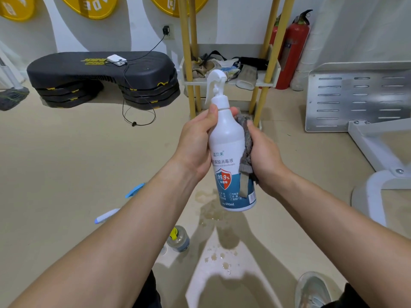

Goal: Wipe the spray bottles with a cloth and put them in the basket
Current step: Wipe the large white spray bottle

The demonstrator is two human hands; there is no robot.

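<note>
Head view: you hold one white plastic spray bottle with a blue label [229, 152] upright, long axis vertical, between both hands. Your left hand [193, 147] wraps its shoulder; your right hand [264, 158] clutches the one grey woven cloth [246, 141] against the bottle's right side. Below your left arm, partly hidden, lie a blue trigger head [134, 190], a white blue-tipped sprayer [106, 215] and a yellow-capped jar [178, 238]. No basket shows
</note>
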